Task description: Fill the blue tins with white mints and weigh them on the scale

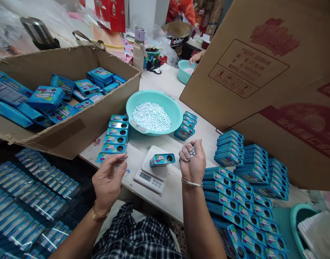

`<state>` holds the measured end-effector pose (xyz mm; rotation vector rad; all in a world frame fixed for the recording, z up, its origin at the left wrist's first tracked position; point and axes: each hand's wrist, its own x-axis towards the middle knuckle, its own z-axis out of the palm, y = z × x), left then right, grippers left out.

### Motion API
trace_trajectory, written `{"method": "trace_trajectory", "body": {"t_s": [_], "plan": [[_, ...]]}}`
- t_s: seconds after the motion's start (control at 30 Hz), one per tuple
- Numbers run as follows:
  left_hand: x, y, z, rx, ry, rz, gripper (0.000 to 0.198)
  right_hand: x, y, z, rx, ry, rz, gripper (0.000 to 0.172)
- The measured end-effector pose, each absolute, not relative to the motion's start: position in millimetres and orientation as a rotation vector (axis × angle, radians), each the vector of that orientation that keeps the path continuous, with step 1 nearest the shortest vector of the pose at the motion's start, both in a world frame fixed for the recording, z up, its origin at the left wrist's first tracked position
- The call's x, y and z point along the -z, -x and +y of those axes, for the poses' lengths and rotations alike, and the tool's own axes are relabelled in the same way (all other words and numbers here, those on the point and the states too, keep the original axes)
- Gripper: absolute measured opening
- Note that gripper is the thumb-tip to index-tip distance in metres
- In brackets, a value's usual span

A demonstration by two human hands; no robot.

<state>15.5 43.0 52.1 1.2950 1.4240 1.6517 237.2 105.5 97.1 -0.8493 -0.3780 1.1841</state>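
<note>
A small blue box (162, 159) with a round hole lies on a white digital scale (151, 172) at the table's near edge. My right hand (192, 161) is closed in a fist just right of the scale, with small white tablets showing in it. My left hand (108, 180) hovers left of the scale, fingers loosely spread and empty. Behind the scale stands a teal bowl (132, 104) full of white tablets (152, 116). A row of blue boxes (115, 138) lies left of the bowl, a shorter row (186, 126) to its right.
A big cardboard carton (73, 133) of blue boxes stands at the left, with wrapped packs (27, 201) below it. Stacks of blue boxes (243, 187) fill the right under a large tilted cardboard box (262, 72). Another person's hand (195, 57) is at a far teal bowl (182, 72). A bottle (139, 48) stands behind.
</note>
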Motion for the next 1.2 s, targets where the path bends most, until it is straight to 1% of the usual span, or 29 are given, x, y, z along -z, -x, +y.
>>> {"method": "trace_trajectory", "body": {"t_s": [0.2,0.4,0.77,0.97,1.07,1.2], "plan": [[-24.3,-4.3,13.5,-1.459,-1.162,1.54,0.024,-91.3,-227.5,107.6,-1.14,0.915,-0.468,0.033],[-9.6,1.4,-3.5,-1.319,-1.138,1.579,0.027,-86.7,-218.4,110.4,-1.091,0.96,-0.52,0.032],[-0.7,-0.3,-6.9,-1.267,-1.038,1.537,0.034,-84.0,-215.4,112.8,-1.104,0.961,-0.497,0.029],[-2.9,0.7,-6.7,-1.247,-1.042,1.554,0.036,-94.2,-251.2,108.6,-1.341,0.762,-0.264,0.024],[-4.3,2.8,-7.7,-1.256,-1.044,1.566,0.036,-98.9,-280.6,95.9,-1.341,0.667,-0.236,0.021],[-2.9,5.2,-7.5,-1.261,-1.047,1.565,0.034,-99.7,-311.6,73.1,-1.263,0.658,-0.227,0.018]]}}
